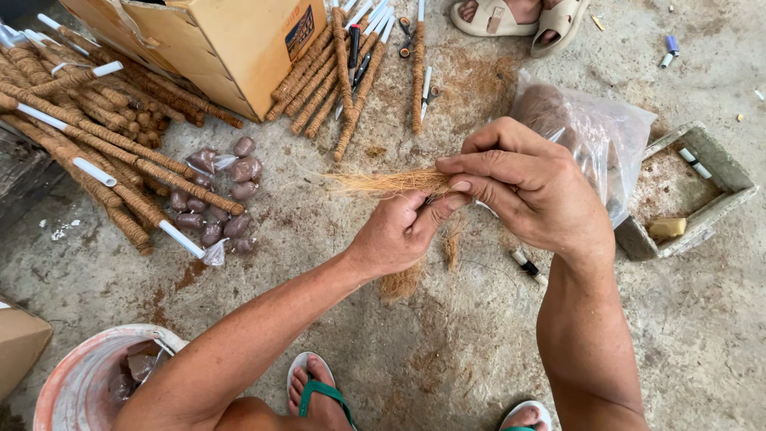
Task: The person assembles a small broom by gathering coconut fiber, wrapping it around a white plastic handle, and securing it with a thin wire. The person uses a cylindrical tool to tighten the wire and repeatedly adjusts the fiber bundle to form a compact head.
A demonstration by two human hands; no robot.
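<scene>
Head view: both hands meet mid-scene above the concrete floor (447, 351). Left hand (399, 235) and right hand (527, 187) pinch a tuft of coir (383, 182) between closed fingers; a plastic bag (598, 136) lies just right.

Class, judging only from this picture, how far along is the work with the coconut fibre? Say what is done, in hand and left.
Done: many fibre-wrapped sticks lie piled by the cardboard box. In hand: the left hand and right hand pinch one tuft of loose fibre, not yet on any stick. Left: more loose fibre lies on the concrete floor, and small filled bags wait nearby.
</scene>
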